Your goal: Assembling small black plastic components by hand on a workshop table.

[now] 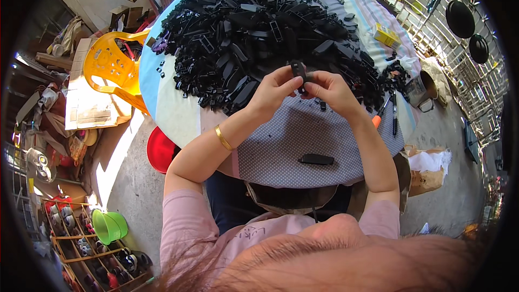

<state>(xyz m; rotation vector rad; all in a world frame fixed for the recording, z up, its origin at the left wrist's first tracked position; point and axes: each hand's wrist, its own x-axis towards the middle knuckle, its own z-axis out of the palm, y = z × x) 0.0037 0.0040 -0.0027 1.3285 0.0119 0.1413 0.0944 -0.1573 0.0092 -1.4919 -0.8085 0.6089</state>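
A small black plastic part (pixel 298 70) is pinched upright between my two hands over the near half of the round table. My left hand (pixel 274 90) grips it from the left, thumb and fingers closed. From the right, my right hand (pixel 331 90) closes its fingertips on the lower end, which they partly hide. Just beyond my hands spreads a large heap of loose black plastic parts (pixel 232 38). One longer black piece (pixel 317 159) lies alone on the dotted cloth (pixel 270 154) near the table's front edge.
Right of my hands are pens (pixel 394 113), an orange-tipped item (pixel 377 121), a metal mug (pixel 423 89) and a yellow box (pixel 386 36). A yellow chair (pixel 111 65) and red stool (pixel 160 150) stand left of the table. Farther left are a green bucket (pixel 110 227) and a shoe rack (pixel 73 246).
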